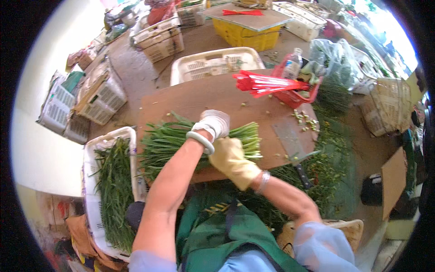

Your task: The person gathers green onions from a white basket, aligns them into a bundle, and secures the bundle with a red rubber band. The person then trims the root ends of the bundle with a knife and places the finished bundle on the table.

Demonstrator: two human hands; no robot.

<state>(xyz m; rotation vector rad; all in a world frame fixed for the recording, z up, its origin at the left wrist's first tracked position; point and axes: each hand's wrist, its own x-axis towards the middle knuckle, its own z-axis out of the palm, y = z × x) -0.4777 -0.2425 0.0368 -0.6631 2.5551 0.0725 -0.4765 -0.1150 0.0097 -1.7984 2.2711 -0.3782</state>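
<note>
A thick bundle of long green leafy stalks (170,144) lies across the brown board (190,97) in front of me. Its leaves spread to the left and its pale cut ends (249,139) point right. My left hand (217,123), in a white knit glove, is closed over the middle of the bundle from above. Pressed to the bundle's near side is my right hand (234,161), in a yellow rubber glove, its fingers curled and partly hidden. A wide knife blade (289,136) lies on the board at the right, its dark handle (303,176) past the near edge.
Red ties (265,83) lie across a red basket (294,97) holding a plastic bottle (293,64). Cut bits (306,120) litter the board's right side. A white crate (88,176) of greens (115,197) stands left, another crate (217,56) behind the board. Trimmings (328,156) cover the right floor.
</note>
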